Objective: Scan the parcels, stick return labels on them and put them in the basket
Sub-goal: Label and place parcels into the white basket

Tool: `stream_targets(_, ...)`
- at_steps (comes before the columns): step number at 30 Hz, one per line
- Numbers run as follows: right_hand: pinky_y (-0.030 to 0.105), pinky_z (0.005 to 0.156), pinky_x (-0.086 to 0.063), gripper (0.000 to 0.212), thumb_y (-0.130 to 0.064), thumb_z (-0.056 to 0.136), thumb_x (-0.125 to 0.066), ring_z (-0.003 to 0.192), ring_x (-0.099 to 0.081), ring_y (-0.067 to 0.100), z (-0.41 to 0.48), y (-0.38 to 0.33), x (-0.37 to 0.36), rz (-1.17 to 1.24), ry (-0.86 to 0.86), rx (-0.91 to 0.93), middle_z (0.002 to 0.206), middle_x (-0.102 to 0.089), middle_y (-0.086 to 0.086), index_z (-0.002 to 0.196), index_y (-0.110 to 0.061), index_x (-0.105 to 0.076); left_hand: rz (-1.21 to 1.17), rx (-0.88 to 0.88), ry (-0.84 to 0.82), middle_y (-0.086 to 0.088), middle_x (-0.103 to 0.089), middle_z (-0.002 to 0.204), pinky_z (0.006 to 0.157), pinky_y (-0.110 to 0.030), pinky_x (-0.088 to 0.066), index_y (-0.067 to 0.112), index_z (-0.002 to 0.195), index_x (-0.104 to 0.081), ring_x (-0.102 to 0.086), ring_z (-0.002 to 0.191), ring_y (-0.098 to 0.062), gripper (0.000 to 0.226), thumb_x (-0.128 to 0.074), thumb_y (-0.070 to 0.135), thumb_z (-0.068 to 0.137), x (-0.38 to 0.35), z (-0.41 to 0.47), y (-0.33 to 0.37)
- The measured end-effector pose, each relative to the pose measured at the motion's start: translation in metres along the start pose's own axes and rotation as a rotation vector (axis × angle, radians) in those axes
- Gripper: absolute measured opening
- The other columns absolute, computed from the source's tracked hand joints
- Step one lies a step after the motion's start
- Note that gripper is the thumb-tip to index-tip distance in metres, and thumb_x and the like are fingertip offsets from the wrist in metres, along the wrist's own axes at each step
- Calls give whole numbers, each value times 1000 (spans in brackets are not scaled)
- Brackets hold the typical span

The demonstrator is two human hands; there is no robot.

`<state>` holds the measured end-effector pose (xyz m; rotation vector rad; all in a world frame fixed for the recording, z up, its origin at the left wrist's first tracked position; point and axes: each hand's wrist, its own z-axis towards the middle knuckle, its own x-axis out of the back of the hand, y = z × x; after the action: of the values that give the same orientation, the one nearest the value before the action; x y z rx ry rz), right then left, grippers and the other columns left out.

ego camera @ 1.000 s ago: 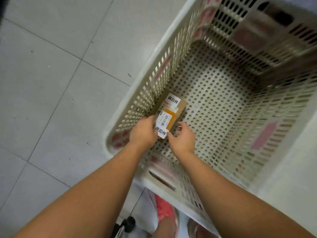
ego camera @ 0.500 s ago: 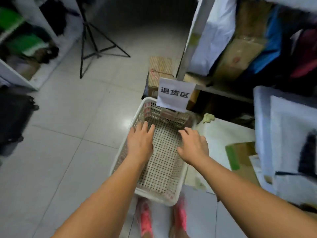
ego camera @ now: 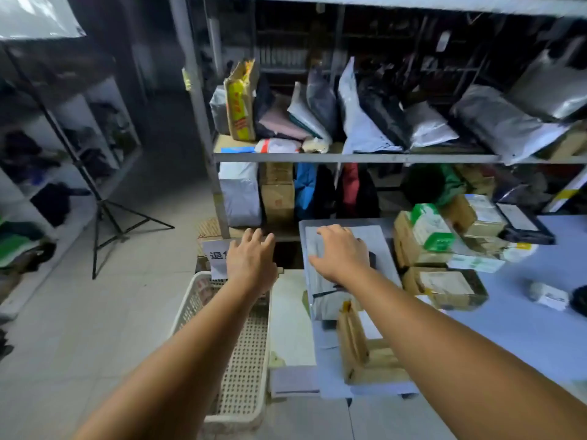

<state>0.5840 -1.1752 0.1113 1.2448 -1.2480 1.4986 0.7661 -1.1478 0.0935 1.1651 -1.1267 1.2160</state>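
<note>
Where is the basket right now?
In the head view the basket stands on the floor, lower centre, under the left hand and left of the blue table.

1. I see a pale tiled floor point(ego camera: 95, 328). A perforated white basket point(ego camera: 184, 308) stands on it, and a black tripod point(ego camera: 104, 214) stands well apart to the left.
2. The blue table point(ego camera: 524, 338) carries a grey mailer bag point(ego camera: 319, 282), with taped cardboard boxes point(ego camera: 444, 285) just beside it. Folded cardboard point(ego camera: 355, 341) lies near the front edge.
3. The metal shelf point(ego camera: 349, 158) holds leaning poly bags point(ego camera: 362, 128) and a yellow-taped carton point(ego camera: 239, 103).
4. On the level below I see a white bag point(ego camera: 239, 192) beside a brown box point(ego camera: 278, 195).
</note>
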Motion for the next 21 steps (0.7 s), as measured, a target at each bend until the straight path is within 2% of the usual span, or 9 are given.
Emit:
stream_targets(4,40,90,-45,55,-45,87,-60,125,-46,24,-49,90,46,19,56,-28,135,-51,0,137,-26,-46,-20,-33,40,0,-49,140,102,-42,-39,28,145,-39,-41,133,-23,57,-50,47,92,25,-18,87)
stream_targets(8,37,82,-45,58,-47,87,-64,124,-51,25,-80,171,76,33,40,-132,137,-51,0,139,-28,-45,-13,-96,62,1,-52,137,98,-44,-41,27,141,-42,-43,131,-23,55,-47,51,92,41,-24,170)
stream_targets(11,38,84,-46,60,-48,87,-66,124,-50,26,-93,227,86,71,25,-192,139,-49,1,139,-28,-44,-8,-156,52,0,-51,139,99,-43,-40,25,142,-42,-41,133,-23,56,-47,52,93,43,-18,229)
stream_targets(14,37,80,-48,61,-41,85,-68,122,-52,28,-94,282,92,90,6,-228,140,-49,2,140,-30,-42,-23,-203,48,0,-53,136,98,-42,-40,25,139,-45,-42,131,-24,54,-50,50,92,37,0,285)
stream_targets(18,41,90,-52,66,-40,85,-69,125,-52,29,-75,352,97,115,-16,-276,143,-49,3,144,-28,-41,-45,-267,-15,0,-50,141,101,-44,-40,24,143,-41,-40,134,-24,58,-50,47,91,20,45,355)
stream_targets(21,35,87,-48,69,-41,86,-71,127,-50,27,-56,404,98,146,-20,-327,144,-49,2,146,-28,-41,-87,-294,-56,-1,-50,141,100,-45,-40,26,144,-39,-41,134,-25,60,-52,49,90,4,84,401)
